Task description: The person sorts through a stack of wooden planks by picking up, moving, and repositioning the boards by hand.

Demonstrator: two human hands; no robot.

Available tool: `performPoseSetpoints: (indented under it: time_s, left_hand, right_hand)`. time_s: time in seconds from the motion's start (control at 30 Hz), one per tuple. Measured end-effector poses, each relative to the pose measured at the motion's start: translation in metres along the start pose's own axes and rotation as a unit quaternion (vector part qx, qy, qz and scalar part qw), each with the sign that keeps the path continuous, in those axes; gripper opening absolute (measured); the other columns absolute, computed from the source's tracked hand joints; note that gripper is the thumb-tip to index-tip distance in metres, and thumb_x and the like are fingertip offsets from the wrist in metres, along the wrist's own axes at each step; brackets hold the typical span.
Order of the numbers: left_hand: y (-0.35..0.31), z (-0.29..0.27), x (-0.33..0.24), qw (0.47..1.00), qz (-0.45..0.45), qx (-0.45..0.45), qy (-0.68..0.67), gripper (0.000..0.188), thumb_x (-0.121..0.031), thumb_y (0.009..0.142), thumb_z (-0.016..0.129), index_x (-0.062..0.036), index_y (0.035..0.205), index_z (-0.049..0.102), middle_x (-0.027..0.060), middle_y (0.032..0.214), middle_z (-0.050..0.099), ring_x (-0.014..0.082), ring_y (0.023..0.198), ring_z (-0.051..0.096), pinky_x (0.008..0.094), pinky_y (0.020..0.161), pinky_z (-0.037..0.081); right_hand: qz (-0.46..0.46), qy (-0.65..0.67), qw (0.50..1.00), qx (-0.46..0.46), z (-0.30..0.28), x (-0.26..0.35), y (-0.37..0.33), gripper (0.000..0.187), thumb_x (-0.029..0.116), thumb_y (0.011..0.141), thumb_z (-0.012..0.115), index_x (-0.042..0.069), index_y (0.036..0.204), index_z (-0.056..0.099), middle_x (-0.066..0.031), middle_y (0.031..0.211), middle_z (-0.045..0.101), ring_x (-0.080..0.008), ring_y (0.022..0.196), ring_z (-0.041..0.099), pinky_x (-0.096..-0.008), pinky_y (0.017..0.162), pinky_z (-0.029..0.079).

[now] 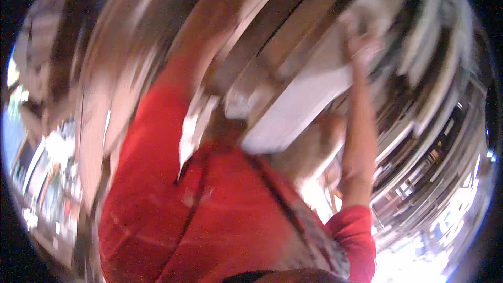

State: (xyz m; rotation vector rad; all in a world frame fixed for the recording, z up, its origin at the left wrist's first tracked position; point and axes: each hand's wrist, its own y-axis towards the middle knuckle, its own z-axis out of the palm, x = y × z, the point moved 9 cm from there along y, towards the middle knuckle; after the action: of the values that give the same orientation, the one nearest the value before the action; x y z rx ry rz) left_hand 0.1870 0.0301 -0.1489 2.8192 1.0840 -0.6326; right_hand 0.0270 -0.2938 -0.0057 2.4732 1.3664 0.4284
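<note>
A long pale wooden board (301, 107) slants from near my chest up toward the upper right. On its upper part lies my right hand (361, 39), its fingers curled against the wood; motion smears their exact grip. My left arm reaches up to the top edge of the picture, and the hand itself is out of sight. Between my arms, brown planks (298, 26) lie side by side behind the pale board.
On the right, many boards (435, 73) are stacked in layers, blurred. Tall brown timber (94, 126) stands at my left. Bright light comes in at the lower left and lower right.
</note>
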Motion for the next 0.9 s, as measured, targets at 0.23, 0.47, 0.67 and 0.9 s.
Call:
performPoseSetpoints:
  time_s: [0.23, 0.47, 0.67, 0.9]
  left_hand:
    - [-0.015, -0.029, -0.014, 0.992, 0.055, -0.064, 0.090, 0.059, -0.030, 0.091, 0.064, 0.0066, 0.135, 0.054, 0.0348, 0.137, 0.052, 0.0531, 0.132, 0.045, 0.0563, 0.119, 0.030]
    - [-0.020, -0.043, -0.036, 0.993, -0.023, -0.033, 0.115, 0.072, -0.043, 0.090, 0.067, 0.0030, 0.143, 0.049, 0.0304, 0.148, 0.044, 0.0508, 0.140, 0.036, 0.0532, 0.118, 0.033]
    - [-0.025, -0.012, -0.024, 0.978, 0.179, -0.097, -0.040, 0.081, -0.055, 0.089, 0.066, 0.0006, 0.145, 0.048, 0.0268, 0.153, 0.040, 0.0474, 0.143, 0.033, 0.0514, 0.118, 0.032]
    - [-0.100, 0.047, -0.096, 0.861, -0.084, 0.263, -0.428, 0.078, -0.063, 0.097, 0.050, 0.0012, 0.141, 0.053, 0.0189, 0.138, 0.059, 0.0298, 0.135, 0.049, 0.0410, 0.114, 0.034]
  right_hand:
    - [0.098, 0.040, 0.994, 0.017, -0.007, 0.030, -0.044, 0.092, 0.072, 0.076, 0.070, 0.008, 0.141, 0.056, -0.0160, 0.156, 0.042, -0.0334, 0.147, 0.034, -0.0594, 0.118, 0.018]
    - [0.140, 0.064, 0.987, 0.042, -0.024, 0.028, -0.032, 0.089, 0.067, 0.078, 0.072, 0.005, 0.140, 0.056, -0.0177, 0.155, 0.043, -0.0311, 0.147, 0.034, -0.0579, 0.118, 0.019]
    - [0.149, 0.071, 0.985, 0.050, -0.017, 0.024, -0.041, 0.086, 0.069, 0.077, 0.071, 0.009, 0.138, 0.059, -0.0123, 0.154, 0.044, -0.0278, 0.148, 0.033, -0.0572, 0.119, 0.019]
    - [0.141, 0.148, 0.979, 0.003, -0.027, -0.001, -0.054, 0.077, 0.058, 0.081, 0.075, 0.008, 0.136, 0.058, -0.0158, 0.152, 0.046, -0.0308, 0.144, 0.038, -0.0544, 0.119, 0.022]
